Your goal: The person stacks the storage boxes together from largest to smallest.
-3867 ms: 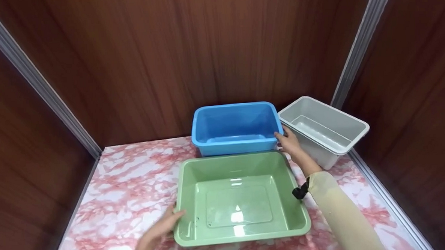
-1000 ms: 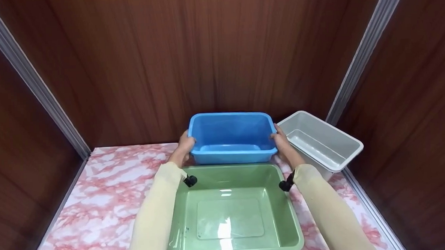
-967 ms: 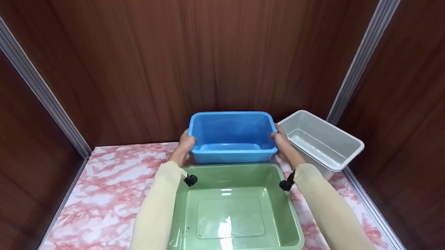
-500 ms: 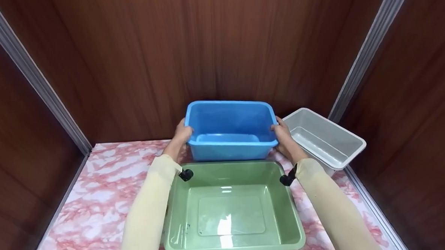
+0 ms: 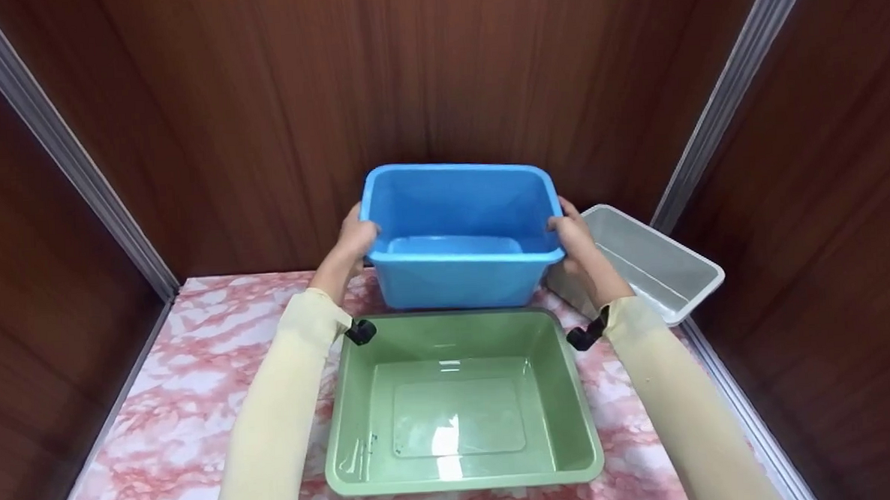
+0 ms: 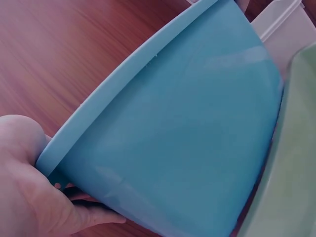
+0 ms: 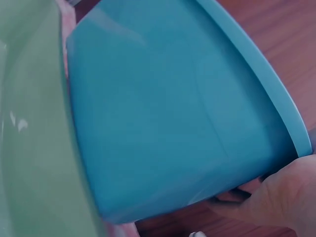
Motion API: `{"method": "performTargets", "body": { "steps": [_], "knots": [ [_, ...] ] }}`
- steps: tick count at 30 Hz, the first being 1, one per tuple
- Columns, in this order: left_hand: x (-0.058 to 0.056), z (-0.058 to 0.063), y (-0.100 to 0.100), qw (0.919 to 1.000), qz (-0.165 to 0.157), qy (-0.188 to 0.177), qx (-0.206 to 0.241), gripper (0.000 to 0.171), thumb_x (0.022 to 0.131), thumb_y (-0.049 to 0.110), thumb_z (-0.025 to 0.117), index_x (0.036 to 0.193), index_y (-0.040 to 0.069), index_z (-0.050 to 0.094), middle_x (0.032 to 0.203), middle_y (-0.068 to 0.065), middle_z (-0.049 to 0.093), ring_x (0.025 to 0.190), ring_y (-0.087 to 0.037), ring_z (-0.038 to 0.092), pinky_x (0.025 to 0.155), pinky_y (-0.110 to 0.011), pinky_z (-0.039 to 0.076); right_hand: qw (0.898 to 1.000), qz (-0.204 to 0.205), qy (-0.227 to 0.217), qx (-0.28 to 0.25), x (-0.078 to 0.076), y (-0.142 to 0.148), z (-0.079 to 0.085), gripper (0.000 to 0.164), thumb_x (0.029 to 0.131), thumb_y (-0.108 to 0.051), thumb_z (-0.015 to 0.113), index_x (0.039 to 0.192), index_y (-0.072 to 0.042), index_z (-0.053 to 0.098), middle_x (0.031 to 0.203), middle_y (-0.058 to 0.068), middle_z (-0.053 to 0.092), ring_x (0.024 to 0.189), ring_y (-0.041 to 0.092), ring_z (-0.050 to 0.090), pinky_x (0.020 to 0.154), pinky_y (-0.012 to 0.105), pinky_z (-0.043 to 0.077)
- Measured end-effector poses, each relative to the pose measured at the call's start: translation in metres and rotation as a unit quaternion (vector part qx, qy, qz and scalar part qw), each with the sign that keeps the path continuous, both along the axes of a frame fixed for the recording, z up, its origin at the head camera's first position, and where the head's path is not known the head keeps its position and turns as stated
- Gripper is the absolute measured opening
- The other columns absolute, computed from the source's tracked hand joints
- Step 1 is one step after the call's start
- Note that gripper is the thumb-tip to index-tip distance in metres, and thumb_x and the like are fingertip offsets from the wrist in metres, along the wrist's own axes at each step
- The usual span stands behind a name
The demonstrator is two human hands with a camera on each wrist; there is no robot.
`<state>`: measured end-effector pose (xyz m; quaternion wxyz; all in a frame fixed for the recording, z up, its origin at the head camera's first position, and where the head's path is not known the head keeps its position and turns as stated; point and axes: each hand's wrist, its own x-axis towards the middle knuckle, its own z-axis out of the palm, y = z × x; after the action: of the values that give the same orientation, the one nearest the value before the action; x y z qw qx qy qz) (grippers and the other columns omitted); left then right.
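A blue plastic tub (image 5: 461,279) is held up behind the green tub, its open top tipped toward me and nothing visible inside. My left hand (image 5: 356,239) grips its left rim, thumb over the edge and fingers against the outer side, as the left wrist view also shows with the hand (image 6: 34,192). On the opposite end my right hand (image 5: 576,237) grips the right rim in the same way; in the right wrist view that hand (image 7: 281,197) is under the rim's corner. The wide, shallow green tub (image 5: 466,480) sits on the table right in front, between my forearms.
A grey tub (image 5: 645,271) stands at the back right, partly behind my right hand and forearm. The table has a red-and-white marbled cover (image 5: 174,412). Dark wood-look panels (image 5: 437,70) with metal corner strips (image 5: 731,95) close in the back and sides.
Earlier my left hand was at the green tub's left edge; it then moved to the blue tub. Over the last second both hands have raised the blue tub.
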<state>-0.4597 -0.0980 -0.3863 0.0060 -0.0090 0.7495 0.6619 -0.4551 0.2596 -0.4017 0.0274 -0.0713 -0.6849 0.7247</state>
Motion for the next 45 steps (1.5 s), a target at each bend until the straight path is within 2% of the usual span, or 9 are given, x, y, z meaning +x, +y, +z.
{"method": "performTargets", "body": {
  "steps": [5,9,16,23,31,38,45],
  "knots": [
    [0.007,0.012,-0.004,0.9999,-0.014,-0.002,0.001,0.073,0.089,-0.008,0.036,0.156,0.014,0.016,0.155,-0.015,0.027,0.137,-0.033,0.031,0.105,-0.051,0.034,1.000,0.007,-0.015,0.004,0.010,-0.002,0.019,0.078,0.086,0.000,0.042,0.156,-0.024,0.020,0.159,0.008,0.017,0.137,0.031,0.022,0.108,0.052,0.022],
    [0.012,0.022,-0.005,0.9998,-0.014,0.010,0.002,0.073,0.088,-0.008,0.036,0.156,0.013,0.016,0.154,-0.015,0.028,0.136,-0.033,0.033,0.105,-0.051,0.034,1.000,0.006,-0.005,-0.009,0.016,-0.003,0.032,0.078,0.085,0.003,0.041,0.156,-0.023,0.022,0.158,0.009,0.019,0.137,0.032,0.023,0.109,0.053,0.023],
    [0.030,0.039,-0.008,0.9999,-0.010,0.009,0.005,0.071,0.090,-0.004,0.038,0.155,0.014,0.018,0.153,-0.015,0.031,0.134,-0.035,0.035,0.104,-0.054,0.035,1.000,0.002,0.010,-0.027,0.037,-0.009,0.051,0.083,0.080,0.008,0.040,0.156,-0.021,0.022,0.157,0.010,0.022,0.135,0.030,0.025,0.106,0.051,0.027],
    [0.047,0.050,-0.009,0.9996,-0.016,0.011,0.019,0.071,0.089,-0.005,0.038,0.155,0.012,0.018,0.152,-0.015,0.032,0.134,-0.034,0.036,0.105,-0.053,0.035,1.000,0.004,0.017,-0.025,0.058,-0.010,0.068,0.083,0.080,0.007,0.039,0.156,-0.021,0.022,0.156,0.012,0.022,0.132,0.031,0.027,0.101,0.049,0.031],
    [0.063,0.052,-0.011,0.9989,-0.035,-0.010,0.030,0.061,0.101,0.013,0.041,0.156,0.013,0.014,0.151,-0.017,0.031,0.134,-0.040,0.036,0.101,-0.057,0.037,1.000,0.006,0.016,0.000,0.079,-0.009,0.070,0.078,0.083,0.004,0.039,0.156,-0.020,0.021,0.155,0.012,0.024,0.133,0.033,0.026,0.098,0.048,0.030],
    [0.080,0.056,-0.015,0.9987,-0.041,-0.009,0.029,0.063,0.100,0.013,0.044,0.155,0.013,0.014,0.149,-0.018,0.033,0.131,-0.043,0.039,0.099,-0.059,0.039,0.999,0.017,0.026,0.030,0.097,-0.010,0.073,0.077,0.086,0.003,0.038,0.157,-0.017,0.015,0.156,0.013,0.022,0.134,0.034,0.026,0.106,0.055,0.025],
    [0.092,0.062,-0.017,0.9983,-0.053,-0.004,0.026,0.062,0.098,0.012,0.048,0.153,0.011,0.019,0.146,-0.019,0.037,0.127,-0.043,0.044,0.096,-0.058,0.042,0.995,0.027,0.058,0.076,0.114,-0.004,0.076,0.077,0.085,0.004,0.037,0.156,-0.014,0.014,0.153,0.015,0.025,0.131,0.036,0.030,0.102,0.055,0.031]
  ]
}}
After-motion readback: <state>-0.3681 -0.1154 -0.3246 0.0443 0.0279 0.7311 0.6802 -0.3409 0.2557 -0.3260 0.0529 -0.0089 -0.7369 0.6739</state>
